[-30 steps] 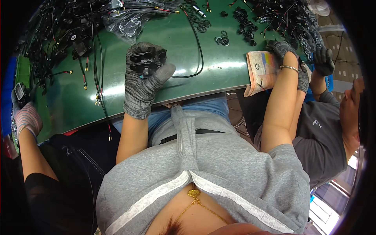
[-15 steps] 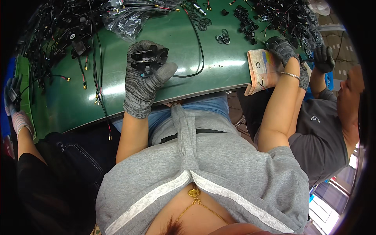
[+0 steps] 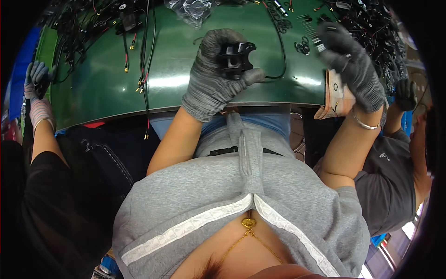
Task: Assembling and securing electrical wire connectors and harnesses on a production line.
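Note:
My left hand (image 3: 216,74), in a grey knitted glove, is closed around a black plastic housing (image 3: 234,59) with notched edges. A thin black cable (image 3: 284,60) runs beside the thumb and curves up across the table. To the right, my gloved right hand (image 3: 350,65) is raised over the far side of an orange-and-white packet (image 3: 338,95). Its fingers are curled and partly smeared by motion. A blurred silvery streak shows beside the fingertips; whether it is held cannot be made out. Nearby lie several small dark rings (image 3: 302,46).
Tangled black cables with brass connectors (image 3: 126,65) cover the green table's (image 3: 167,93) left side; another heap (image 3: 371,37) fills the far right. A clear plastic bag (image 3: 193,10) and a silver cylinder (image 3: 280,7) lie at the back. Co-workers' gloved hands (image 3: 39,81) appear at both sides.
The whole view has shifted, so the table appears farther right. My right hand has moved left from the cable heap toward the small parts. The housing has turned in my left hand.

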Available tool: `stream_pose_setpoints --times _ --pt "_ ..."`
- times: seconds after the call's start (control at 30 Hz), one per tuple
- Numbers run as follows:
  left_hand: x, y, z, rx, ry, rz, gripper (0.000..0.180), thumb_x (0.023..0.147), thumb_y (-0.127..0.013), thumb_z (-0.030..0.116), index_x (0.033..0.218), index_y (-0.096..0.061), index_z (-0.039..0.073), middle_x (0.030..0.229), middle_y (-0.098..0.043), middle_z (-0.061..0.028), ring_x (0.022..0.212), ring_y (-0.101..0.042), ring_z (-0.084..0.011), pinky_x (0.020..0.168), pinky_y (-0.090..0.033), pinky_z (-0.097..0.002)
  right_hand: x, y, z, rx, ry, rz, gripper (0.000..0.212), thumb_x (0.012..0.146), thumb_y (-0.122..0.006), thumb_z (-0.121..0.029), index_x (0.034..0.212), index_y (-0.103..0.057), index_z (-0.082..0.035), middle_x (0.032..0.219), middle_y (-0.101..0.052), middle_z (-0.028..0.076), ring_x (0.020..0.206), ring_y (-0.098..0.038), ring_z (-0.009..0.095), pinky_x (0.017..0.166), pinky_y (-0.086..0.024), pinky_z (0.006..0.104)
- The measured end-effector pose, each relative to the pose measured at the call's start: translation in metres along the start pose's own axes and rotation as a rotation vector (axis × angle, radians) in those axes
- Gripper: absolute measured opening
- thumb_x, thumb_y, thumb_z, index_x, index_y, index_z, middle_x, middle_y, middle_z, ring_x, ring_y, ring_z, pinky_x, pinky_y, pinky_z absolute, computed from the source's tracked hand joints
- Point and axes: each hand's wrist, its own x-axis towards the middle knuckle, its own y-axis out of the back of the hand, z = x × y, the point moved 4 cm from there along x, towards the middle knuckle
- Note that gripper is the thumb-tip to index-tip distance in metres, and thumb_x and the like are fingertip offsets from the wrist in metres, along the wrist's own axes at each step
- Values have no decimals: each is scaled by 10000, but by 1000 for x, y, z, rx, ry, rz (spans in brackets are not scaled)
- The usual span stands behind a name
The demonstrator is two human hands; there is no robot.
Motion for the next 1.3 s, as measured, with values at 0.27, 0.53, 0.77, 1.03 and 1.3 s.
stream_pose_setpoints --times 0.27,0.53,0.77,1.03,1.3 --pt "1 -5 -2 244 -84 135 592 625 -898 239 1069 -530 105 958 -592 -46 853 -614 -151 750 -544 -286 23 -52 -43 -98 488 -524 259 789 -731 -155 955 -665 33 977 -615 126 851 -632 201 781 -544 325" --pt "-3 -25 5 185 66 153 545 628 -890 245 1036 -559 102 949 -588 -45 845 -606 -178 777 -531 -300 9 -29 -27 -103 516 -606 250 764 -744 -177 951 -686 -23 897 -648 86 777 -635 229 730 -529 309" --pt "-17 -54 46 830 -501 -82 531 634 -796 24 1097 -542 82 1026 -595 -59 894 -614 -179 748 -541 -301 -4 -36 -13 -130 679 -708 254 796 -717 -254 950 -704 -53 875 -646 143 770 -641 264 690 -527 322" --pt "-31 -40 27 211 -218 107 657 647 -858 148 1169 -460 101 1027 -559 -66 880 -597 -171 752 -530 -293 -39 -56 -40 -15 385 67 387 796 -757 -295 1052 -635 -31 967 -597 79 831 -592 203 709 -516 304" --pt "-24 -16 39 -413 -73 310 608 795 -778 315 1224 -424 71 901 -642 -134 636 -654 -202 547 -588 -324 -18 17 17 907 815 811 520 864 -614 -83 1359 -455 -85 1071 -557 61 865 -559 147 691 -533 264"
